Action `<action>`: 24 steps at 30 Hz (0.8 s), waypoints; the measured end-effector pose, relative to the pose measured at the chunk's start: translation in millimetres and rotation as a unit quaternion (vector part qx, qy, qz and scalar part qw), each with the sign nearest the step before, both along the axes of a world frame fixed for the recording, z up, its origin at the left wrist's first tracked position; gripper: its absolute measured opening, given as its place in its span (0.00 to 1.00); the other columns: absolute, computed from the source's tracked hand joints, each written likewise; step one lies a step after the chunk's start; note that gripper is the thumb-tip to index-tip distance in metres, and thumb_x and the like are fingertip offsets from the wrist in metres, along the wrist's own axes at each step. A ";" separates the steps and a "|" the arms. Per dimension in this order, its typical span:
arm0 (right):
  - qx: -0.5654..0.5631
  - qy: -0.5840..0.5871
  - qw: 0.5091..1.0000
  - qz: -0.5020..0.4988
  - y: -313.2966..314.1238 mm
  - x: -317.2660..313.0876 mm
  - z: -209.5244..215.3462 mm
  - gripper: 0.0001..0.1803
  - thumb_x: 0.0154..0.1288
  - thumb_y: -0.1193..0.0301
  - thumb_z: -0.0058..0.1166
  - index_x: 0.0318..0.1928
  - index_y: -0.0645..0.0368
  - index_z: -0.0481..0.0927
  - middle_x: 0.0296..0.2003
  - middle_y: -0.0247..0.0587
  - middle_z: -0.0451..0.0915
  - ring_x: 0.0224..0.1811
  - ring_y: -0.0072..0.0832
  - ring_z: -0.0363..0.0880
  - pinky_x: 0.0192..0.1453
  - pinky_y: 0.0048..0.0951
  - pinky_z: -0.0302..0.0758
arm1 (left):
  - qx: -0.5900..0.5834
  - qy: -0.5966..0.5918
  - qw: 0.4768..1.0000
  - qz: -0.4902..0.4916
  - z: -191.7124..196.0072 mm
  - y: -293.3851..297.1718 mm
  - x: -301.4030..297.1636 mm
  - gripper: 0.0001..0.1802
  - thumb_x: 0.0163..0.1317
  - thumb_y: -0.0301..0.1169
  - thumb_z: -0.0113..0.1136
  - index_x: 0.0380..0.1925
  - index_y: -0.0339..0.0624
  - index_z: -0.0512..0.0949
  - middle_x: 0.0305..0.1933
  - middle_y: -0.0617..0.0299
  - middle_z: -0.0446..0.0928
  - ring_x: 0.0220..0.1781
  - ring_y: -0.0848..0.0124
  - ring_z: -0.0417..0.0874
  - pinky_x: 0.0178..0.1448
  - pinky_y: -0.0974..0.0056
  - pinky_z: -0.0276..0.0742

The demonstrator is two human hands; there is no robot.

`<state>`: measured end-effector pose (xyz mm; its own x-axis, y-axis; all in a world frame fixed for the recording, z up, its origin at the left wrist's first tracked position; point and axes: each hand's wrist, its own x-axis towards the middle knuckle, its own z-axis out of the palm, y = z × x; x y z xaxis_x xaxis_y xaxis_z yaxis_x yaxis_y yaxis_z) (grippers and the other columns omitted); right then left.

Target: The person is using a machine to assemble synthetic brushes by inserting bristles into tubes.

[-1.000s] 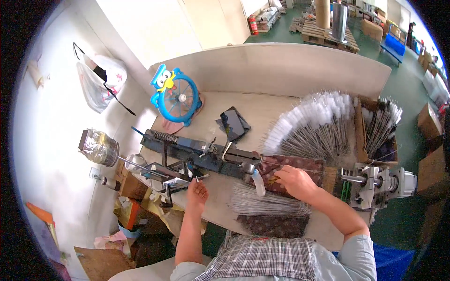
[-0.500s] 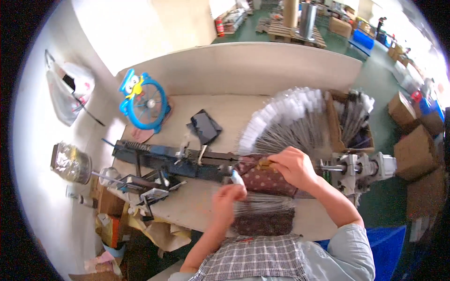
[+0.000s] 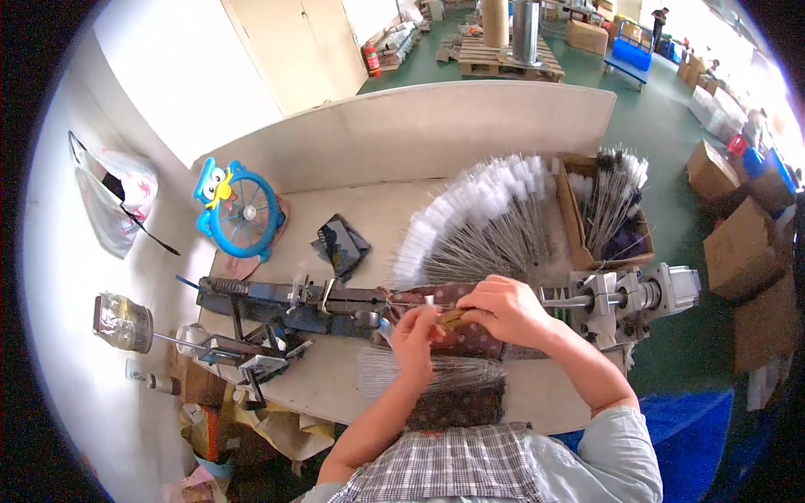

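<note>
Yellow-brown, the small piece (image 3: pixel 455 318) juts leftward from our right hand (image 3: pixel 507 310), pinched in that grip above the spotted cloth (image 3: pixel 471 340), long axis crosswise toward our left hand (image 3: pixel 414 333), whose hold we cannot tell.

Downward head-worn fisheye view
</note>
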<state>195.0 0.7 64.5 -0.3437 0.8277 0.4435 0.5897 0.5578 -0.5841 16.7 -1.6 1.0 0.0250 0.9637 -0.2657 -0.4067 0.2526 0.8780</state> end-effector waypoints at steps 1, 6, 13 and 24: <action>0.056 -0.041 0.997 -0.015 1.7 -3.2 3.6 0.09 0.49 0.71 0.61 0.34 0.57 0.82 0.27 0.35 0.79 0.32 0.35 0.76 0.40 0.34 0.74 | 0.005 -0.011 1.000 0.029 1.2 -0.1 -7.6 0.06 0.61 0.30 0.57 0.34 0.38 0.77 0.28 0.62 0.78 0.25 0.76 0.74 0.28 0.72 0.69; 0.103 -0.096 0.986 -0.093 30.2 -44.3 -7.1 0.08 0.53 0.67 0.56 0.32 0.55 0.80 0.28 0.35 0.78 0.35 0.33 0.75 0.39 0.35 0.72 | -0.037 -0.060 0.996 0.053 17.5 1.1 -21.4 0.06 0.61 0.30 0.57 0.32 0.40 0.77 0.26 0.62 0.76 0.23 0.77 0.74 0.26 0.73 0.67; -0.038 -0.054 0.997 -0.027 33.4 -56.6 -8.0 0.10 0.55 0.66 0.53 0.33 0.58 0.82 0.30 0.39 0.80 0.37 0.37 0.76 0.43 0.36 0.73 | -0.024 -0.066 0.998 0.002 11.5 1.2 -30.4 0.09 0.63 0.35 0.56 0.33 0.40 0.76 0.25 0.63 0.76 0.24 0.77 0.75 0.26 0.73 0.68; -0.004 -0.059 0.994 -0.096 18.2 -72.3 -8.0 0.16 0.50 0.60 0.59 0.38 0.54 0.81 0.33 0.38 0.79 0.41 0.37 0.75 0.43 0.36 0.73 | -0.102 -0.163 0.981 0.017 19.2 5.7 -26.7 0.21 0.69 0.46 0.39 0.46 0.40 0.69 0.46 0.59 0.74 0.51 0.70 0.73 0.55 0.63 0.66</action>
<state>122.7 19.0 56.4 -0.2287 0.8866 0.4020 0.7492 0.4239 -0.5089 -10.0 4.1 20.2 0.1089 0.8930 -0.4367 -0.6697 0.3906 0.6316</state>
